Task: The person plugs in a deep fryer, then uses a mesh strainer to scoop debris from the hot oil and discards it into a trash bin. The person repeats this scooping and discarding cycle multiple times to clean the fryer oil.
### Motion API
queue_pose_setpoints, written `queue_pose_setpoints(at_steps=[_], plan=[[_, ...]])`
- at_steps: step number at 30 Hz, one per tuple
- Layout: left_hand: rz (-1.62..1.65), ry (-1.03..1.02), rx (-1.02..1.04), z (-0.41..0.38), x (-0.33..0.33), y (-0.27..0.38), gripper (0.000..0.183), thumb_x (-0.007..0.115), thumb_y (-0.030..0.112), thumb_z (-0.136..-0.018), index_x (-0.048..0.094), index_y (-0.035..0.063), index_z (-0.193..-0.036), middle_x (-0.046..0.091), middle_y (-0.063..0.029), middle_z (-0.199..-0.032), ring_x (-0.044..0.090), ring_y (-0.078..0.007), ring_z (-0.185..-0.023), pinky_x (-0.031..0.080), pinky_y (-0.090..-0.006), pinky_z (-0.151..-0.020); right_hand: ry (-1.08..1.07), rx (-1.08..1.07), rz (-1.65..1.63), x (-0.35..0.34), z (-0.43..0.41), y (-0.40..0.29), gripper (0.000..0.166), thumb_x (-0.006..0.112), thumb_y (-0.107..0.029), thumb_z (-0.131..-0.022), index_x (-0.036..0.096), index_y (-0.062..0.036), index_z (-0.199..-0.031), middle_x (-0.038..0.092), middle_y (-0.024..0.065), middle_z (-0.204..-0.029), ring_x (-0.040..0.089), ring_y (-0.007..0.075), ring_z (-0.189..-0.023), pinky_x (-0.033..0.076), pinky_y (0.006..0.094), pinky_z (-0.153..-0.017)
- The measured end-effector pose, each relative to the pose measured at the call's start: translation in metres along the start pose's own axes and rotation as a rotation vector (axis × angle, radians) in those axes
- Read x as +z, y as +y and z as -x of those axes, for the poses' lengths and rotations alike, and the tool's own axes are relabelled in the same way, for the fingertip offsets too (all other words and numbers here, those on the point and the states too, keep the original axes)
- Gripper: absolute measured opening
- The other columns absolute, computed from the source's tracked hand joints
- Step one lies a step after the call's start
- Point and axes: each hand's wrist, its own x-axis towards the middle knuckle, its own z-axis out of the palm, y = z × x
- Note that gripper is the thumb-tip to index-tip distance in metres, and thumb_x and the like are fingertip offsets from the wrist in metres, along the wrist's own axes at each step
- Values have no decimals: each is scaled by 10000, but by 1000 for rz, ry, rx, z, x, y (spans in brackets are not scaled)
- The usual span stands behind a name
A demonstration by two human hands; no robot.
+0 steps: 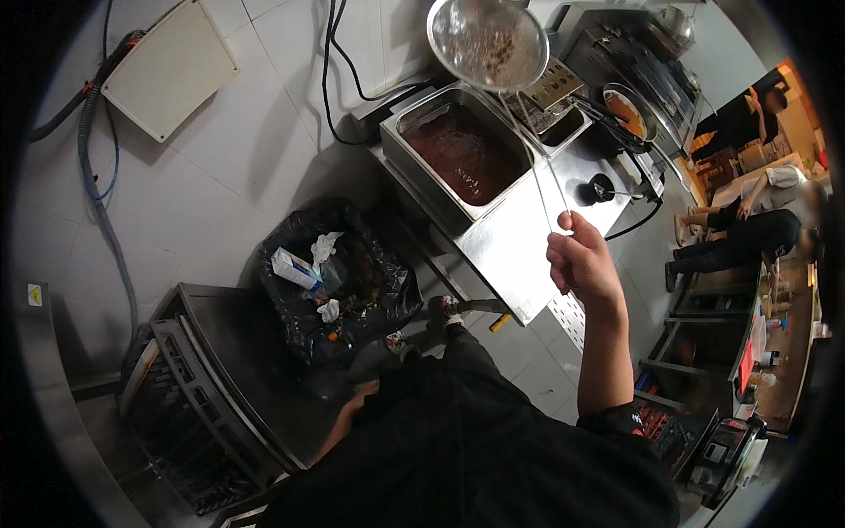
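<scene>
My right hand (581, 259) is closed around the long wire handle of a round metal mesh skimmer (488, 43). Brown bits lie on the mesh, which is held above the back edge of a rectangular steel container (462, 155) filled with dark brown liquid. Beside that container, a perforated metal plate (553, 82) and a smaller steel well (564, 129) are partly in view. My left hand is out of view; only a part of the left forearm shows low beside my dark clothing.
A bin lined with a black bag (340, 284) stands below the steel counter (508, 257). A black cup with a spoon (601, 188) and a pan of orange-brown food (625, 112) are at the right. Several people are farther right, near a long worktop (792, 343).
</scene>
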Motion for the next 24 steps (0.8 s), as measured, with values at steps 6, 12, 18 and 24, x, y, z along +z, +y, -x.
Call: queue_pose_setpoints(at_steps=[6, 12, 18, 24], plan=[[100, 336, -362, 48, 34, 88, 349, 605, 329, -916, 651, 79, -1155, 586, -19, -1201, 540, -181, -1100, 413, -340, -935, 13, 107, -111, -8, -1, 47, 176, 528, -43, -887, 387, -129, -946, 453, 2, -625, 403, 102, -404, 324, 240, -302], [-86, -65, -218, -12, -26, -2, 462, 593, 355, -926, 559, 93, -1305, 544, -28, -1306, 520, -191, -1154, 406, -356, -968, 28, 235, -119, -15, -18, 73, 158, 528, -55, -889, 398, -131, -936, 435, -10, -620, 399, 96, -409, 286, 240, -314], [3, -73, -40, -23, -23, -26, 465, 594, 343, -928, 547, 81, -1309, 561, -25, -1270, 530, -186, -1131, 411, -342, -958, 31, -2, -119, 11, 6, 18, 184, 512, -41, -898, 366, -128, -970, 406, -24, -619, 319, 67, -405, 302, 227, -301], [133, -91, 96, -48, -37, -73, 468, 595, 330, -929, 534, 69, -1313, 578, -21, -1234, 539, -181, -1108, 417, -327, -948, 58, 198, -87, -8, -7, 84, 155, 514, -73, -906, 382, -136, -953, 428, -13, -621, 404, 89, -423, 270, 231, -321]])
